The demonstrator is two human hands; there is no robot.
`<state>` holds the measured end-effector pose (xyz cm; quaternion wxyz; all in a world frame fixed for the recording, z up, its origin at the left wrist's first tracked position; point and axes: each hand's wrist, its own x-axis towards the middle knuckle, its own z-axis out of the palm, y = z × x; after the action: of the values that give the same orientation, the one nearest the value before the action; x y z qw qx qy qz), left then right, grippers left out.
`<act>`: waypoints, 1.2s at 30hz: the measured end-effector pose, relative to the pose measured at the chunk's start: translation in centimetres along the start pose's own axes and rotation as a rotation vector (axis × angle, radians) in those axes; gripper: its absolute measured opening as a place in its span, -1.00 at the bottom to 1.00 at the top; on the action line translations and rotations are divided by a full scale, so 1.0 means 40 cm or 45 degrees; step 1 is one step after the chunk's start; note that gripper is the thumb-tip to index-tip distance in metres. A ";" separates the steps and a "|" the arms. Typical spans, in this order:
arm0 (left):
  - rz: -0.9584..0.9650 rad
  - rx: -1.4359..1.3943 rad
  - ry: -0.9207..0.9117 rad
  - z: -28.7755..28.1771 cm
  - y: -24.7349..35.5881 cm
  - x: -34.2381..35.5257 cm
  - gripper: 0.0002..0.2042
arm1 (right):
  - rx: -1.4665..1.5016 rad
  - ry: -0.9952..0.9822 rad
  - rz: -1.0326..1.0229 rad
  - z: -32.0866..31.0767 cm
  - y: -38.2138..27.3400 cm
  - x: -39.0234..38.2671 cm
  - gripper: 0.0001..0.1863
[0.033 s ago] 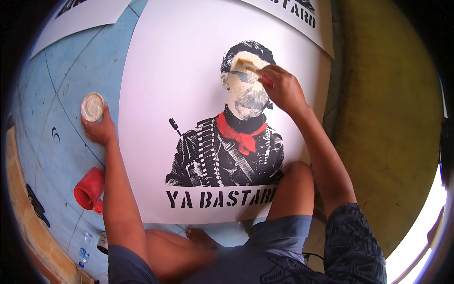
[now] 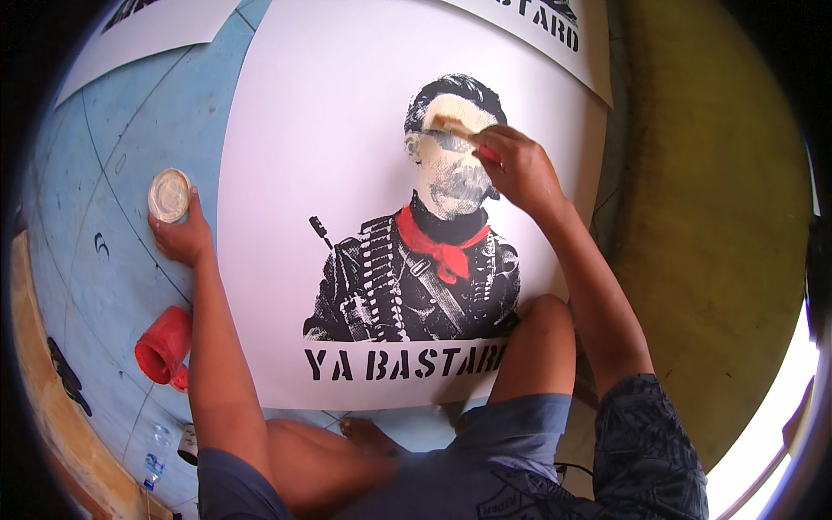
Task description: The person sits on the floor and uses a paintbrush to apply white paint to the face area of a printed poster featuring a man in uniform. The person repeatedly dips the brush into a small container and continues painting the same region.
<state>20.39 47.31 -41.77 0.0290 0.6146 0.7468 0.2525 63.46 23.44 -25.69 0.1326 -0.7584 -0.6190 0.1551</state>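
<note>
A large white poster [image 2: 303, 173] lies on the floor in front of me, printed with a black portrait of a figure wearing a red neckerchief [image 2: 438, 251]. My right hand [image 2: 524, 172] grips a paintbrush [image 2: 459, 132] with some red at its handle. Its bristles rest on the upper part of the portrait's head, where a cream tint covers the print. Off the poster's left edge, my left hand [image 2: 184, 236] holds a small round tub [image 2: 169, 196], its inside coated with pale cream paint. The fingers under the tub are partly hidden.
Left of my forearm a red plastic container [image 2: 163, 345] lies tipped over on the blue tiled floor [image 2: 104, 260]. Nearer are a clear plastic bottle [image 2: 154, 459] and a dark-mouthed can [image 2: 187, 444]. More printed sheets [image 2: 147, 43] lie beyond; an olive-brown surface [image 2: 702, 243] fills the right.
My right hand and the brush have shifted slightly toward me, down the portrait's head. My left hand and the tub have stayed in place.
</note>
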 end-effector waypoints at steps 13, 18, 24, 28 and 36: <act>-0.005 0.035 0.006 0.020 -0.003 0.004 -0.07 | -0.045 0.142 -0.027 -0.025 0.017 0.068 -0.75; 0.010 0.045 0.005 0.030 -0.023 0.009 -0.05 | 0.008 -0.024 0.023 0.003 -0.026 0.024 -0.75; -0.015 0.086 0.001 0.024 -0.024 0.010 -0.05 | 0.016 -0.181 -0.001 -0.023 -0.104 -0.072 -0.73; 0.037 -0.005 0.011 0.023 -0.023 0.014 -0.05 | 0.010 0.003 0.024 -0.054 -0.071 -0.025 -0.73; 0.004 0.081 0.032 0.032 -0.014 0.009 -0.05 | -0.045 -0.055 0.040 -0.018 -0.032 0.008 -0.76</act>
<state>20.24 48.02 -43.01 -0.0002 0.6133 0.7537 0.2363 62.66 24.02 -24.54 0.1035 -0.7668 -0.6122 0.1625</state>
